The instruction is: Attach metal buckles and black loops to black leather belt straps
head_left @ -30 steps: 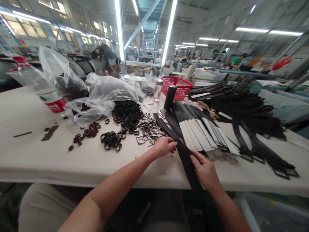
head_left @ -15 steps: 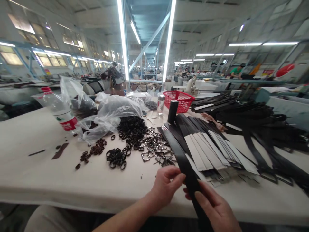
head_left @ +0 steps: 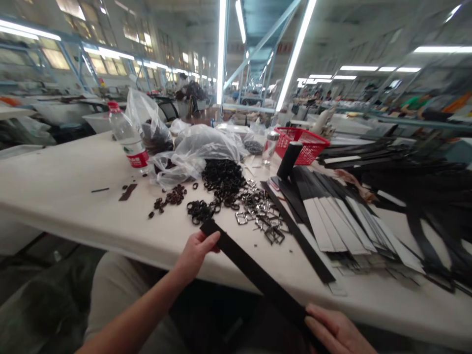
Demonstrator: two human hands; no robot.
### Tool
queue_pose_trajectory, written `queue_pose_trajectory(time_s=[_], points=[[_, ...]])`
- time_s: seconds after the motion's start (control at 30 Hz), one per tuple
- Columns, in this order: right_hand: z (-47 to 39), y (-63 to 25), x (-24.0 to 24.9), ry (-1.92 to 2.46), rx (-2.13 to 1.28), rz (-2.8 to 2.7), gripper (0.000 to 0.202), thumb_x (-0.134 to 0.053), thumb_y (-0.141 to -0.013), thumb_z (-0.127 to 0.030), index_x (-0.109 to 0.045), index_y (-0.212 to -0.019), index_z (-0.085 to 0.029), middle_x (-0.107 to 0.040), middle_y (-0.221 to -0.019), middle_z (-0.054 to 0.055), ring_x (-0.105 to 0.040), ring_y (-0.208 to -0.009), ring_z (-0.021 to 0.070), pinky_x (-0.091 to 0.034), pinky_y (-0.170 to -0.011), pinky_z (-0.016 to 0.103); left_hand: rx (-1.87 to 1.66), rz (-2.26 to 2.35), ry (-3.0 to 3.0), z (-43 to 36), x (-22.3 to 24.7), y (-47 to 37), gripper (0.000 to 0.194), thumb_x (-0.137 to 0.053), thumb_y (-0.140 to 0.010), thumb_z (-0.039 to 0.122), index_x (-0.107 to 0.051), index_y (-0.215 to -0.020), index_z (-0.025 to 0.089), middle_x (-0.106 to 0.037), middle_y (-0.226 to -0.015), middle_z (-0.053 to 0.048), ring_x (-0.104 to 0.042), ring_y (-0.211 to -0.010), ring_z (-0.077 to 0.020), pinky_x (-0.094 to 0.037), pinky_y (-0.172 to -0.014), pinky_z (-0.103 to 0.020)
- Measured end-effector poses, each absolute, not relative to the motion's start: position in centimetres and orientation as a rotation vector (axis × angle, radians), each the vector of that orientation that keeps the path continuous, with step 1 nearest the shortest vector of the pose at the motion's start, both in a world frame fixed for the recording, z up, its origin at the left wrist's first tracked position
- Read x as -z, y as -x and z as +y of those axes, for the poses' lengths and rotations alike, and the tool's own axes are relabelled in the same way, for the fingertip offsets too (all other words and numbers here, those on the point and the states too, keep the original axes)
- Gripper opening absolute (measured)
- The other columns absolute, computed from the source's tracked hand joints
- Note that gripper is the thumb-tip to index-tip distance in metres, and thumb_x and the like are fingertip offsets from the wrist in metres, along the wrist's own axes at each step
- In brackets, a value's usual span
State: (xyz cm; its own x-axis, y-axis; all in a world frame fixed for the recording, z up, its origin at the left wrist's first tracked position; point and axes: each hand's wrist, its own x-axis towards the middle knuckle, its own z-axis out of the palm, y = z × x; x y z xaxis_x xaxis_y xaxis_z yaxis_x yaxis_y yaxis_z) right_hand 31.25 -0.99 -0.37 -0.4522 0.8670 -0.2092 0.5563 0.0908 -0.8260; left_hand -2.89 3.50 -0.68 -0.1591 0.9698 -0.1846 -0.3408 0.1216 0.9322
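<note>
A flat black belt strap (head_left: 254, 268) slants across the front edge of the table between my two hands. My left hand (head_left: 197, 253) pinches it close to its far end, thumb on top. Lower right, my right hand (head_left: 334, 329) grips the same strap further along, and part of it runs out of the picture there. Just beyond my left hand lie black belt loops (head_left: 199, 211) in a small cluster, with a bigger heap of black loops (head_left: 223, 179) behind. Metal buckles (head_left: 263, 211) are spread to the right of these.
Another black strap (head_left: 300, 233) lies beside a fanned stack of black and white strips (head_left: 334, 223). Behind stand a black cylinder (head_left: 289, 160), a glass jar (head_left: 270, 147) and a red basket (head_left: 302, 145). Plastic bags (head_left: 206, 142), brown loops (head_left: 175, 195) and a bottle (head_left: 129, 140) are leftward.
My hands have moved apart along a black strap, my left hand shifting left to its end and my right hand lower. The strap now lies flatter across the view. The camera has turned.
</note>
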Motion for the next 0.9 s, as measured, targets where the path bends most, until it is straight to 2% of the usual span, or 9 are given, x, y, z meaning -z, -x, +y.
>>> queue_pose_trajectory(time_s=[0.07,0.13,0.23,0.3,0.37,0.43,0.57,0.8,0.9], points=[[-1.0,-32.4,0.5,1.453,-1.353,-2.136,0.044,-0.046,-0.096,-0.054,-0.066,-0.073,-0.022,-0.066,-0.062,0.0,-0.064,-0.058,0.0189,-0.052,-0.056,0.025,-1.333,1.195,-0.835,2.1,0.8,4.2,0.037,-0.083,-0.068,0.043,-0.07,-0.083,0.011,-0.07,-0.067,-0.003,-0.063,-0.056,-0.0105,-0.05,-0.056,-0.02],[-0.9,-32.8,0.7,1.5,-1.214,-2.199,0.039,-0.051,-0.093,-0.054,-0.07,-0.081,-0.023,-0.072,-0.072,0.002,-0.068,-0.066,0.0217,-0.055,-0.061,0.028,-1.275,1.176,-0.804,0.8,0.9,4.6,0.043,-0.081,-0.07,0.039,-0.067,-0.102,0.014,-0.07,-0.071,0.0,-0.064,-0.053,-0.0109,-0.051,-0.054,-0.021],[-1.0,-31.0,0.9,1.507,-0.785,-2.139,0.035,-0.058,-0.089,-0.053,-0.072,-0.103,-0.024,-0.076,-0.099,0.007,-0.071,-0.09,0.0286,-0.058,-0.082,0.039,-1.176,1.123,-0.742,-0.8,1.1,3.5,0.056,-0.079,-0.071,0.037,-0.059,-0.119,0.017,-0.071,-0.078,0.0,-0.069,-0.058,-0.0136,-0.053,-0.055,-0.021],[-1.5,-28.0,0.6,1.396,-0.631,-2.075,0.039,-0.06,-0.09,-0.049,-0.068,-0.118,-0.022,-0.072,-0.117,0.01,-0.067,-0.107,0.0296,-0.053,-0.096,0.043,-1.139,1.082,-0.722,-1.7,1.3,2.3,0.054,-0.077,-0.074,0.038,-0.058,-0.119,0.017,-0.072,-0.079,-0.001,-0.071,-0.063,-0.0152,-0.054,-0.057,-0.021],[-1.8,-24.3,0.4,1.247,-0.579,-2.054,0.043,-0.063,-0.091,-0.047,-0.065,-0.125,-0.021,-0.068,-0.126,0.011,-0.064,-0.115,0.0284,-0.05,-0.102,0.044,-1.131,1.053,-0.706,-2.4,1.5,1.2,0.051,-0.074,-0.076,0.037,-0.057,-0.12,0.016,-0.073,-0.08,-0.002,-0.072,-0.067,-0.016,-0.055,-0.06,-0.022],[-1.9,-20.9,0.5,1.154,-0.57,-2.035,0.045,-0.067,-0.089,-0.047,-0.065,-0.125,-0.021,-0.069,-0.123,0.011,-0.064,-0.113,0.0282,-0.051,-0.101,0.044,-1.137,1.038,-0.699,-2.8,1.6,0.5,0.049,-0.073,-0.078,0.037,-0.057,-0.12,0.017,-0.073,-0.084,-0.002,-0.072,-0.07,-0.0158,-0.055,-0.064,-0.023],[-1.6,-17.4,1.4,1.117,-0.564,-1.967,0.034,-0.066,-0.092,-0.039,-0.069,-0.12,-0.022,-0.073,-0.112,0.01,-0.067,-0.104,0.0268,-0.054,-0.097,0.043,-1.163,1.059,-0.736,-3.1,1.6,0.2,0.046,-0.074,-0.078,0.036,-0.06,-0.118,0.018,-0.071,-0.089,-0.001,-0.07,-0.073,-0.0133,-0.056,-0.07,-0.024],[-1.5,-17.6,2.1,1.165,-0.625,-1.919,0.029,-0.067,-0.091,-0.038,-0.071,-0.115,-0.022,-0.075,-0.108,0.009,-0.069,-0.1,0.0269,-0.055,-0.092,0.042,-1.178,1.086,-0.758,-3.5,1.6,0.1,0.049,-0.074,-0.077,0.039,-0.061,-0.12,0.019,-0.069,-0.083,0.0,-0.066,-0.07,-0.0125,-0.052,-0.067,-0.022],[-1.5,-17.6,2.0,1.142,-0.564,-1.965,0.022,-0.066,-0.092,-0.035,-0.072,-0.107,-0.021,-0.076,-0.101,0.008,-0.07,-0.093,0.026,-0.055,-0.086,0.04,-1.189,1.086,-0.788,-3.7,1.9,0.1,0.05,-0.074,-0.078,0.038,-0.06,-0.123,0.02,-0.067,-0.083,0.001,-0.064,-0.071,-0.0118,-0.051,-0.068,-0.022]])
